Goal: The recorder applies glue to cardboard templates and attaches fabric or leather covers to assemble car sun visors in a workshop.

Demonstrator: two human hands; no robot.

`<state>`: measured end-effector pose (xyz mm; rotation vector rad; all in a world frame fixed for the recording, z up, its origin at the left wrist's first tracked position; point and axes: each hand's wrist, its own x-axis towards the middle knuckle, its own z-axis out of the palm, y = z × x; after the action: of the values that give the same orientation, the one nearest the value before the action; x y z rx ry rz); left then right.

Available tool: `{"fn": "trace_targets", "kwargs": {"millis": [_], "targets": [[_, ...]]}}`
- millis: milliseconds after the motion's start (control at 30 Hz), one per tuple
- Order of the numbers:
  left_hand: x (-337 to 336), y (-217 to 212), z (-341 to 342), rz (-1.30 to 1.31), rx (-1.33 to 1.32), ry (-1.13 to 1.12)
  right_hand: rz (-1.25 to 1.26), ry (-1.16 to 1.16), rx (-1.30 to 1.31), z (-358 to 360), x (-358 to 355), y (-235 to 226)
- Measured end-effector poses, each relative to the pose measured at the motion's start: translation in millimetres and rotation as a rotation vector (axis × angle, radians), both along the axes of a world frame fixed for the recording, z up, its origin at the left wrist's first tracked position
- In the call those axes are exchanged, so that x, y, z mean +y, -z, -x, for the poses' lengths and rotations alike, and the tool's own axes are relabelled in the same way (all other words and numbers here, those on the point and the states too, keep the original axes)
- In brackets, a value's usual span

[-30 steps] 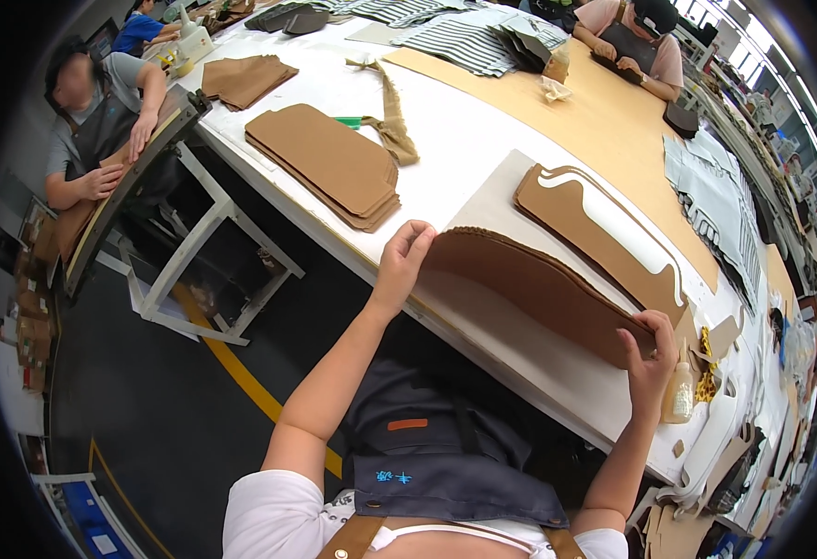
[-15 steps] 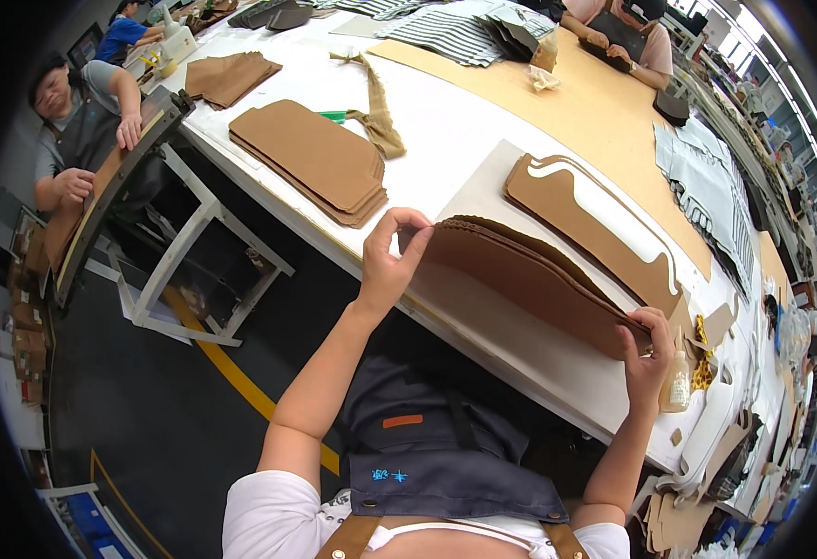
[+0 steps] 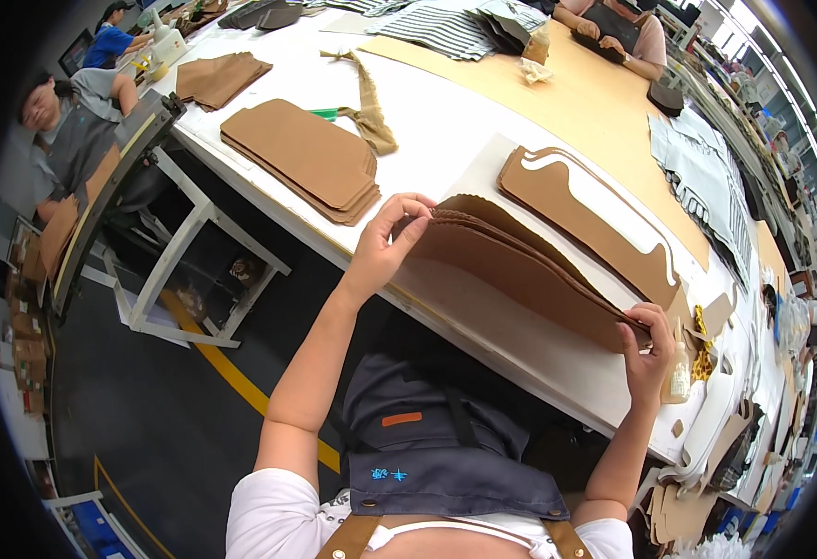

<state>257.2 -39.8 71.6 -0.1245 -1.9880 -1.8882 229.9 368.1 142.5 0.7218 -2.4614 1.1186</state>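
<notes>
Between my two hands a stack of brown panels (image 3: 511, 272), leather-like and thin, stands on its long edge, leaning over the table's near side. My left hand (image 3: 392, 240) pinches its left end between thumb and fingers. At the right end my right hand (image 3: 647, 352) grips the stack, thumb on the near face and fingers behind. Along the top the sheets bow slightly apart. Beneath and behind the stack lies a pale grey board (image 3: 469, 175). Just beyond are more brown panels (image 3: 553, 200) with a white curved-edge piece (image 3: 604, 219) on top.
Flat brown panels (image 3: 301, 154) lie to the left, with a smaller pile (image 3: 222, 80) farther off. An olive cloth strip (image 3: 371, 116) and a green-handled item (image 3: 325, 114) are near them. A clear bottle (image 3: 680, 377) stands beside my right hand. Co-workers sit left and across the table.
The view has shifted slightly. Both hands keep their grip, and the sheets' upper edges look a little more spread. At left, the co-worker's raised hand has left the upper part of the curved board.
</notes>
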Motion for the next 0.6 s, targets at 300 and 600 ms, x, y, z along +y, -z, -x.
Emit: {"fn": "trace_targets", "kwargs": {"millis": [300,600], "targets": [[-10,-11,3,-0.04,-0.14,0.114,-0.005,0.002,-0.032,-1,2,-4],[-7,-31,5,0.188,-0.114,0.071,0.015,-0.035,-0.023,3,1,-4]]}}
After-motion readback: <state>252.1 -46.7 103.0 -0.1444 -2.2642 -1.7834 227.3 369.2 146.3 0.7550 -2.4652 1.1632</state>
